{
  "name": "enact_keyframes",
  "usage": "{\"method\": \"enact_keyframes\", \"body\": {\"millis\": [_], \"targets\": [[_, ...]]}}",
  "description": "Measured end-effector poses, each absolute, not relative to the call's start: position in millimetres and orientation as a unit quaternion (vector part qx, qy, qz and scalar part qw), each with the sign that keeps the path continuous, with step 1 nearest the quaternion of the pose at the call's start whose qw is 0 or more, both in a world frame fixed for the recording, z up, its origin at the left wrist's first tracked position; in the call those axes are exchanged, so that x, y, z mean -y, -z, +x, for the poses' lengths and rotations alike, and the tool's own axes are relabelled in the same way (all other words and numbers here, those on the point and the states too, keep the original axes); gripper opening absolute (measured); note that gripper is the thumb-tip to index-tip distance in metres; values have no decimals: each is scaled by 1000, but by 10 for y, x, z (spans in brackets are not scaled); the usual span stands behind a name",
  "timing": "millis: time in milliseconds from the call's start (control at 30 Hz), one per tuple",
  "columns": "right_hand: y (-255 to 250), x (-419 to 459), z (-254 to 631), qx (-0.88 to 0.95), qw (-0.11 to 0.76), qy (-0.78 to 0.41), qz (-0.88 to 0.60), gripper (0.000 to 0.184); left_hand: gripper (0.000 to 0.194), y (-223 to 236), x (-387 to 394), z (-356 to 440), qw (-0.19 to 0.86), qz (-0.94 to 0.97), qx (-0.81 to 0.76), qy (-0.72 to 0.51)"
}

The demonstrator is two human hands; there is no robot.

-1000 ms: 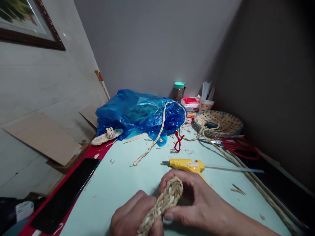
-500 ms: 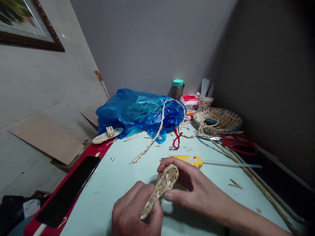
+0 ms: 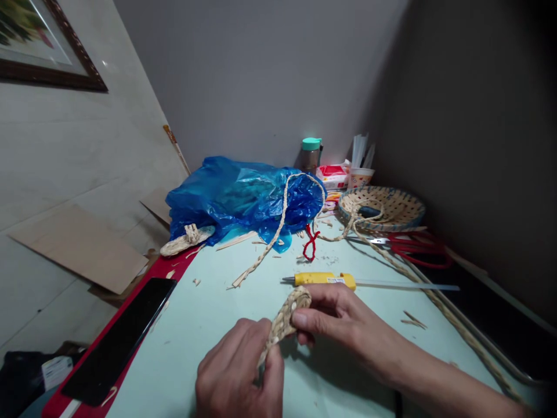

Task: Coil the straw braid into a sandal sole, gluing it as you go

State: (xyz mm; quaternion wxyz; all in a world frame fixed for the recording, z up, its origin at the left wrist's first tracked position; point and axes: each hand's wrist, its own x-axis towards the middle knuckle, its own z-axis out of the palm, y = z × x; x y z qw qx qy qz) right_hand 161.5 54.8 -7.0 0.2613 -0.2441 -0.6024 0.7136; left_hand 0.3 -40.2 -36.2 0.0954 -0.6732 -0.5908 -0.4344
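Observation:
A small braided straw sole (image 3: 285,316) is held tilted between my two hands, low in the head view. My left hand (image 3: 241,368) is closed around its lower end, thumb on the near side. At the upper rounded end, my right hand (image 3: 335,316) pinches the sole between thumb and fingers. Just beyond the hands lies a yellow hot glue gun (image 3: 324,280) with a long clear glue stick (image 3: 404,285) at its back. A finished-looking straw slipper (image 3: 187,240) with a strap rests at the table's far left.
A blue plastic bag (image 3: 235,191) fills the back, a straw braid (image 3: 282,223) looping over it. A woven basket (image 3: 391,209) and red-handled scissors (image 3: 413,249) stand at right. A black phone (image 3: 119,339) lies left. Red cord (image 3: 310,247) and straw scraps (image 3: 413,319) dot the table.
The sole has been turned and tilted in my hands. My right thumb has moved up onto its face near the rounded end, and the fingers have drawn in behind it.

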Motion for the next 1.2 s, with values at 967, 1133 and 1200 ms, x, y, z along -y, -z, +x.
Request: {"method": "enact_keyframes", "body": {"millis": [967, 1133, 1200], "targets": [[62, -708, 1671, 673, 266, -624, -296, 36, 86, 339, 296, -84, -234, -628, 636, 382], [-31, -724, 1760, 698, 253, -611, -273, 39, 47, 80, 341, -158, -441, -475, 608, 458], [-62, -712, 1780, 707, 240, -615, -254, 43, 43, 34, 331, -146, -496, -455, 583, 455]]}}
